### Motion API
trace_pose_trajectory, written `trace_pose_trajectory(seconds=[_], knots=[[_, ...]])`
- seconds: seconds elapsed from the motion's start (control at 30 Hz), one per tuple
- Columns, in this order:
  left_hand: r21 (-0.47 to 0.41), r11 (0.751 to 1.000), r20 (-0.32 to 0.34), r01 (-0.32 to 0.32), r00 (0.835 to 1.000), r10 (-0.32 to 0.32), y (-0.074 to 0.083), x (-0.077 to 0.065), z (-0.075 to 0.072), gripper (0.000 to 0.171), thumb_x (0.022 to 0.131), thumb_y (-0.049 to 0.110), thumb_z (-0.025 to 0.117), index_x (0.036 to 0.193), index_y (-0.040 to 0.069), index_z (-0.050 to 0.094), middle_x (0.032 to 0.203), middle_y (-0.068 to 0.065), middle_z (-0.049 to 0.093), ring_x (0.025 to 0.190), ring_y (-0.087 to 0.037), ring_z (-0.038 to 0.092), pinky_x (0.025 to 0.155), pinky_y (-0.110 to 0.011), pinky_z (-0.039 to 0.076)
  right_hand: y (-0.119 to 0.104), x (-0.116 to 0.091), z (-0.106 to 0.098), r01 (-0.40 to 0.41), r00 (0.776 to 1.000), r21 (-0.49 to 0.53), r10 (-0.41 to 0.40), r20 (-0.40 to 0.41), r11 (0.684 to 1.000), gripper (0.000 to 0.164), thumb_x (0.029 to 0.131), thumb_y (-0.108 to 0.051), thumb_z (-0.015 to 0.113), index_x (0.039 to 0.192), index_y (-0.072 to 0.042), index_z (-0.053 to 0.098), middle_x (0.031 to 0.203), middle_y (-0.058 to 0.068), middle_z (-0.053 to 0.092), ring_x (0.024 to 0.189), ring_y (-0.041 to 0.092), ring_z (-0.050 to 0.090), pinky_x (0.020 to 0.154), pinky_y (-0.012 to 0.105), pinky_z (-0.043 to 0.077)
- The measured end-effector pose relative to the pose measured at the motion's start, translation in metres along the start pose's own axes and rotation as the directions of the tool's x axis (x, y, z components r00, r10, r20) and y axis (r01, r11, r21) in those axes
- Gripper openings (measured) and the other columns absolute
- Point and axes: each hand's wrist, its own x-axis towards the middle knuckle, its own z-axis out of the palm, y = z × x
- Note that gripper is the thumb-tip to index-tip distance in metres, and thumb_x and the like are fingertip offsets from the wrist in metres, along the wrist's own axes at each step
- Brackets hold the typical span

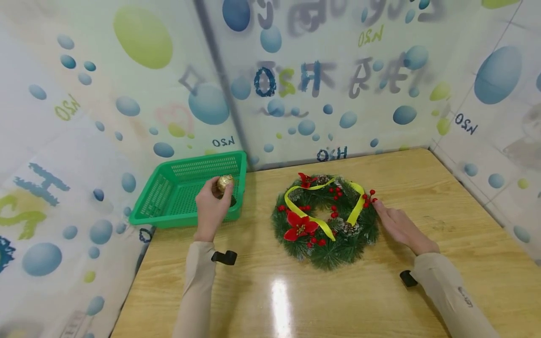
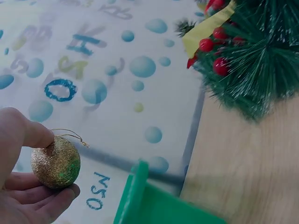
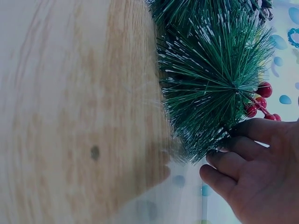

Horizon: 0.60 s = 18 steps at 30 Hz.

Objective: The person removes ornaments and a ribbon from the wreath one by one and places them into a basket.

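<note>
My left hand [image 1: 211, 210] pinches a glittery gold Christmas bauble [image 1: 225, 183] above the right end of the green basket [image 1: 145, 218]. In the left wrist view the bauble [image 2: 56, 163] sits between thumb and fingers, its thin gold string loop sticking out on top. A green wreath [image 1: 329, 256] lies on the table, dressed with red berries, a red flower [image 1: 299, 226], pine cones and a yellow ribbon [image 1: 357, 206]. At the wreath's right edge my right hand [image 1: 403, 230] rests with extended fingers against the needles, beside a sprig of red berries [image 3: 261, 100].
The wooden table [image 1: 262, 291] meets a patterned sheet [image 1: 296, 108] at the back and a similar covering on both sides. The basket's perforated wall stands at the table's back left corner.
</note>
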Motion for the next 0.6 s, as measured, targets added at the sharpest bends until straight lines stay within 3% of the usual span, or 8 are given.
trace_pose_trajectory(seconds=[0.07, 0.17, 0.23, 0.3, 0.37, 0.4, 0.5, 0.6], knots=[[0.011, 1.000, -0.007, 0.016, 1.000, -0.016, -0.002, 0.002, -0.007, 0.049, 0.100, 0.026, 0.065, 0.138, -0.004, 0.056, 0.117, -0.025, 0.067, 0.101, -0.036, 0.069, 0.084, -0.049, 0.060, 0.000, 0.000, 0.001, -0.003, 1.000, 0.006, 0.003, 0.000, 1.000, 0.082, 0.109, -0.054, 0.009, 0.112, 0.013, 0.057, 0.054, 0.000, 0.029, 0.048, 0.014, 0.024, 0.088, 0.051, 0.046], [0.025, 0.999, -0.021, 0.040, 0.999, -0.039, -0.008, 0.007, -0.017, 0.050, 0.101, 0.027, 0.064, 0.139, -0.004, 0.055, 0.121, -0.026, 0.065, 0.104, -0.037, 0.068, 0.085, -0.052, 0.059, 0.000, 0.000, 0.002, 0.013, 1.000, 0.011, -0.013, -0.008, 1.000, 0.082, 0.109, -0.052, 0.010, 0.124, 0.015, 0.054, 0.055, 0.001, 0.030, 0.049, 0.015, 0.027, 0.093, 0.057, 0.048], [0.025, 0.998, -0.024, 0.060, 0.998, -0.060, -0.012, 0.010, -0.024, 0.051, 0.101, 0.028, 0.063, 0.140, -0.003, 0.054, 0.126, -0.026, 0.063, 0.107, -0.038, 0.066, 0.087, -0.052, 0.058, -0.001, 0.000, 0.002, 0.009, 1.000, 0.007, -0.009, -0.012, 1.000, 0.082, 0.109, -0.053, 0.010, 0.116, 0.014, 0.057, 0.052, -0.001, 0.028, 0.048, 0.015, 0.026, 0.093, 0.058, 0.048], [0.028, 0.997, -0.031, 0.076, 0.997, -0.075, -0.018, 0.013, -0.030, 0.051, 0.101, 0.029, 0.062, 0.140, -0.003, 0.054, 0.130, -0.026, 0.061, 0.109, -0.039, 0.065, 0.089, -0.053, 0.057, -0.001, 0.000, 0.002, 0.011, 1.000, 0.001, -0.011, -0.016, 1.000, 0.081, 0.109, -0.052, 0.010, 0.110, 0.013, 0.059, 0.052, -0.001, 0.029, 0.051, 0.019, 0.036, 0.099, 0.064, 0.047], [0.028, 0.995, -0.037, 0.093, 0.995, -0.092, -0.024, 0.017, -0.036, 0.052, 0.101, 0.031, 0.062, 0.141, -0.003, 0.053, 0.133, -0.025, 0.059, 0.111, -0.039, 0.065, 0.090, -0.053, 0.057, -0.001, 0.000, 0.002, 0.020, 1.000, -0.007, -0.020, -0.023, 1.000, 0.083, 0.110, -0.050, 0.011, 0.115, 0.017, 0.060, 0.054, 0.000, 0.033, 0.062, 0.030, 0.056, 0.102, 0.067, 0.046], [0.033, 0.994, -0.040, 0.102, 0.994, -0.101, -0.028, 0.019, -0.038, 0.053, 0.102, 0.032, 0.061, 0.141, -0.003, 0.053, 0.134, -0.025, 0.059, 0.111, -0.039, 0.064, 0.090, -0.053, 0.057, -0.002, 0.000, 0.002, 0.014, 1.000, -0.008, -0.014, -0.023, 1.000, 0.083, 0.110, -0.051, 0.011, 0.111, 0.016, 0.060, 0.053, 0.000, 0.033, 0.062, 0.033, 0.056, 0.100, 0.065, 0.048], [0.038, 0.991, -0.050, 0.129, 0.991, -0.127, -0.036, 0.024, -0.046, 0.054, 0.102, 0.034, 0.060, 0.142, -0.002, 0.053, 0.135, -0.024, 0.058, 0.113, -0.039, 0.064, 0.092, -0.052, 0.056, -0.002, 0.000, 0.002, 0.023, 1.000, -0.020, -0.024, -0.021, 1.000, 0.082, 0.110, -0.049, 0.011, 0.132, 0.018, 0.053, 0.060, 0.004, 0.040, 0.075, 0.035, 0.063, 0.094, 0.059, 0.051], [0.042, 0.987, -0.048, 0.153, 0.987, -0.151, -0.045, 0.029, -0.053, 0.056, 0.102, 0.036, 0.059, 0.143, -0.001, 0.052, 0.137, -0.024, 0.057, 0.115, -0.038, 0.063, 0.093, -0.052, 0.055, -0.002, 0.001, 0.002, 0.012, 1.000, -0.022, -0.012, -0.013, 1.000, 0.082, 0.110, -0.049, 0.010, 0.131, 0.017, 0.053, 0.060, 0.006, 0.038, 0.062, 0.025, 0.051, 0.085, 0.050, 0.049]])
